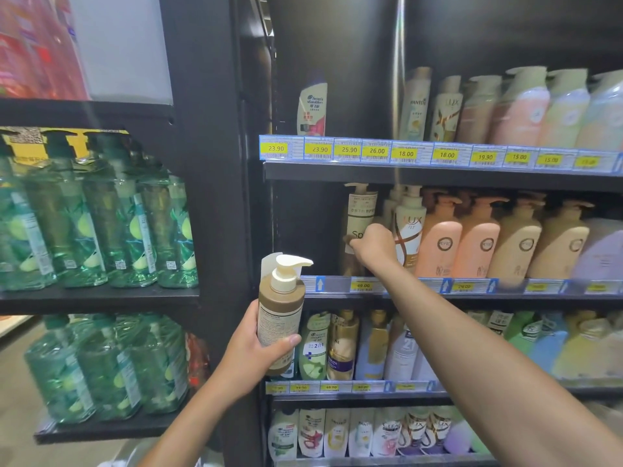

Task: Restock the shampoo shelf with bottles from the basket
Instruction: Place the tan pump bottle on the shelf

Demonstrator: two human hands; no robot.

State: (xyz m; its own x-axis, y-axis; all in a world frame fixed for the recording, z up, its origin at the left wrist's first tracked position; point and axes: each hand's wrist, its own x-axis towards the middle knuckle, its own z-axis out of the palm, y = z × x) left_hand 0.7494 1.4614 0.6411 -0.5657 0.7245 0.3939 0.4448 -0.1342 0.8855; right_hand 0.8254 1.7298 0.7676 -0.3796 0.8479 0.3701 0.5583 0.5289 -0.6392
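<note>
Bottles occupy both hands. The left hand (pixel 256 352) holds a brown pump bottle (pixel 281 315) upright, with the thumb laid across its small-print label and the fingers wrapped round behind. The bottle's cream pump head rises above the hand and points right. Up and to the right of it, the right hand (pixel 372 246) reaches into the middle shelf (pixel 333 284) on an outstretched arm. Its fingers curl round the lower body of a white-labelled pump bottle (pixel 360 214), which stands upright at the left end of the row; the letters "Sp" show just beside the knuckles. Just right of that hand stands a Lux bottle (pixel 409 230), though whether the two touch cannot be told. Beyond it runs a row of peach pump bottles (pixel 460 246). A yellow price tag (pixel 362 285) reading 49.00 sits on the shelf edge just below and left of the right wrist. Above the right hand, on the next shelf up, stands a lone Head & Shoulders bottle (pixel 312 109). Left of the left hand, on a separate dark rack, stand green pump bottles (pixel 101 224) in clear wrap. Behind and just right of the held brown bottle, on the shelf beneath, a gold bottle (pixel 342 345) stands among paler ones.
</note>
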